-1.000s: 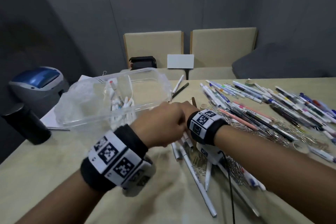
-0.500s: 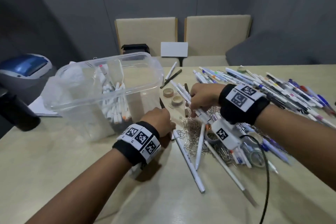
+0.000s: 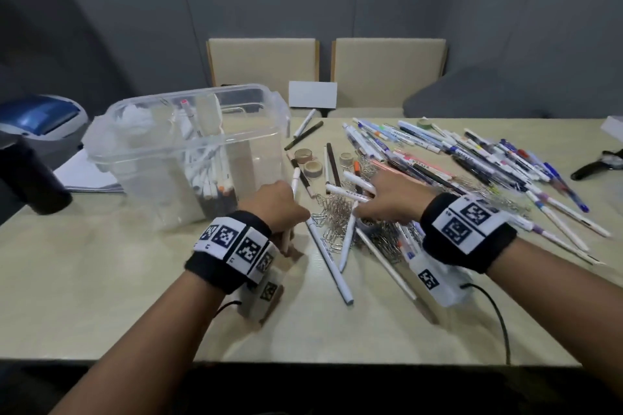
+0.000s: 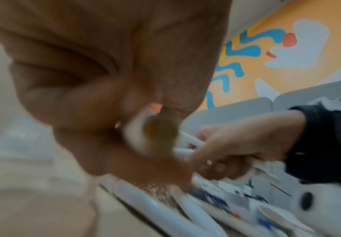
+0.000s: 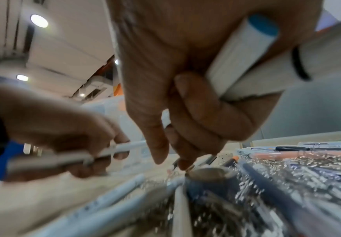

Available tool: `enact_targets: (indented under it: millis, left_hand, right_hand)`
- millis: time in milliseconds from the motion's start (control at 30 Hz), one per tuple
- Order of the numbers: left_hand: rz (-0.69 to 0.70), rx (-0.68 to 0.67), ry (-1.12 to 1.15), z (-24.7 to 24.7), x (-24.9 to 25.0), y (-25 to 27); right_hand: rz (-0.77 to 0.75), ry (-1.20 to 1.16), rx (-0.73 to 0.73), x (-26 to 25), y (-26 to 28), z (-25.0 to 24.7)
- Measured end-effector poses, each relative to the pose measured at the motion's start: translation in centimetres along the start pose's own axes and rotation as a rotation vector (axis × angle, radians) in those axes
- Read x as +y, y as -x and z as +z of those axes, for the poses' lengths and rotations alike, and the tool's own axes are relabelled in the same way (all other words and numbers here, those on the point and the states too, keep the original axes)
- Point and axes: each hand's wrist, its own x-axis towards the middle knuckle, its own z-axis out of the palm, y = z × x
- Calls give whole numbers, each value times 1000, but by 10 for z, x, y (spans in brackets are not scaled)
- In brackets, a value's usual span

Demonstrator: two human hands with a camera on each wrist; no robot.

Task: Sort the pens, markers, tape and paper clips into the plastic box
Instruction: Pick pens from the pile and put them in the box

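**Inspector:** Left hand?

**Assistant:** Fingers curled round a white pen, its long axis pointing away toward the plastic box, which stands just beyond that hand.

**Inspector:** Right hand?

**Assistant:** Two white markers pinched under the curled outer fingers; forefinger and thumb reach down at the paper clips — whether they have one, I cannot tell.

**Inspector:** The deciding relation?

**Assistant:** Box lies left of the pile — the left hand is nearer. Loose pens fan out to the right.
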Motion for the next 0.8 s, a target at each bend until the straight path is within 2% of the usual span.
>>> enact_targets:
  millis: [133,300,433,633,800]
  left_hand:
    - [5,-116,113,11,15,15]
    - [96,-225,-227,21,25,19]
    - [123,-142,-341,30,28,18]
    - [109,-57,-180,10,26,14]
    - [208,-13,278,-22,60,-19]
  right_hand:
    - [4,104,105,-14,6,23]
    - [20,245,181,-33,8,34]
    - [10,182,152,-40,9,41]
    - [46,-5,128,-23,7,5]
    - [126,-143,164,12,-2,-60]
